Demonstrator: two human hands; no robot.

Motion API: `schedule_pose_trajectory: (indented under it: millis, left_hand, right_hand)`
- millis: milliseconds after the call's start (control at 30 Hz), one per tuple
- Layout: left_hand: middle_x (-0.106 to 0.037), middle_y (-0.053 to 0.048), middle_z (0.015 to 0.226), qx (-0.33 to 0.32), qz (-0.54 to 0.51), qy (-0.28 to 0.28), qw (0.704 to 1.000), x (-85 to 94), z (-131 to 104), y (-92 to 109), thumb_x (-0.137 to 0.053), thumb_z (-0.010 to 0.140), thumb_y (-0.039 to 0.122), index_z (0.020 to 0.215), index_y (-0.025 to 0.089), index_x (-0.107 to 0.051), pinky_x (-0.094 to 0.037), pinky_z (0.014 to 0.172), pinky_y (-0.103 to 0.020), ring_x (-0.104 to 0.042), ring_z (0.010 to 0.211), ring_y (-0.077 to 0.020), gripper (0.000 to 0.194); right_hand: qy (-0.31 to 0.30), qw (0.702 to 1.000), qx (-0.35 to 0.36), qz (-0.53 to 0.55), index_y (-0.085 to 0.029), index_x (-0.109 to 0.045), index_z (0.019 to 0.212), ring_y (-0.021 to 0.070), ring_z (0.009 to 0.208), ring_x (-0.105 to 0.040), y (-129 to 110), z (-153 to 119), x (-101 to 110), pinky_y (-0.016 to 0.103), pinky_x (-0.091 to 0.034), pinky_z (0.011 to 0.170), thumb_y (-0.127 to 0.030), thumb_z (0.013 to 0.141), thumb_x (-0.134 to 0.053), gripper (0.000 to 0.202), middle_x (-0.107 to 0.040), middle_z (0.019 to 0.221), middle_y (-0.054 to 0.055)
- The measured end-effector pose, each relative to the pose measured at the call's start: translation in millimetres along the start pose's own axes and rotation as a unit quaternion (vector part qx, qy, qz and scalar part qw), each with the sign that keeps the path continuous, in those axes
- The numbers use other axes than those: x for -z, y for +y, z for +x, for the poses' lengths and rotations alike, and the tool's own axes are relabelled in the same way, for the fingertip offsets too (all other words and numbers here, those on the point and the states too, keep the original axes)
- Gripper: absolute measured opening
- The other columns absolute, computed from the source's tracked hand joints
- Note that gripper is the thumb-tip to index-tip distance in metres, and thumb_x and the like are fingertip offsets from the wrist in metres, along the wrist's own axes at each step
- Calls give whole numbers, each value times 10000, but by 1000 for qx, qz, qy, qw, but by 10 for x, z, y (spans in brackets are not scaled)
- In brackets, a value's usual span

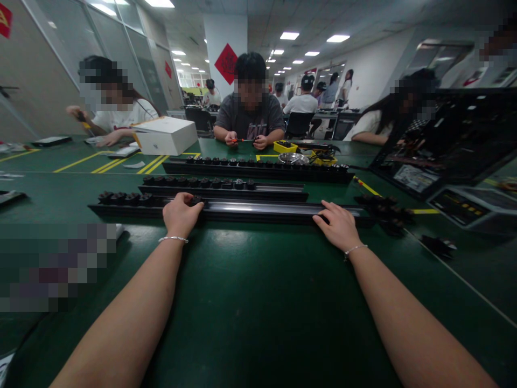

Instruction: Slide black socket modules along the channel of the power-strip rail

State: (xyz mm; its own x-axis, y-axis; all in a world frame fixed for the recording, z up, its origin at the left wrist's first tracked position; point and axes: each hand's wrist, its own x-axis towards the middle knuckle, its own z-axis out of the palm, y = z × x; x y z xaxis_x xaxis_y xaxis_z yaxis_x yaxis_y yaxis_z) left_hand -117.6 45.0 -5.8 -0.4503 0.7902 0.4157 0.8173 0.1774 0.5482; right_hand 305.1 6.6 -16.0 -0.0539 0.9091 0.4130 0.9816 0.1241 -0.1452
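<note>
The nearest long black rail (pixel 258 211) lies across the table before me, with a shiny channel along its top. Several small black round parts (pixel 125 199) sit in a row at its left end. My left hand (pixel 180 215) is closed on another small black part (pixel 196 200), at the rail's channel just right of that row. Toward the right end, my right hand (pixel 338 225) grips the rail, thumb on the near side and fingers over the top. Behind it, a second black rail (pixel 278 191) carries a row of similar parts on its left portion.
A third, fuller rail (pixel 258 170) lies farther back. Loose black parts (pixel 385 210) are heaped at right, near an open black case (pixel 448 140) and a boxy unit (pixel 476 207). Co-workers sit around the green table (pixel 258 302); a white box (pixel 165 136) stands at back left.
</note>
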Motion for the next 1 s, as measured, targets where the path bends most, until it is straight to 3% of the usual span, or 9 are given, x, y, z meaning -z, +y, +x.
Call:
schedule_pose_trajectory:
  millis: [1000]
  left_hand:
    - [-691,-24,929,1,-45,-25,999,24,-33,47,-673,635,481,972,241,-584,-462,824,-321,-640,893,-207,423]
  right_hand:
    - [2,1000,2,2,-229,-671,889,281,1266,-403,-6,1,-1,508,-310,1008,-520,879,-352,432,-513,1341,65]
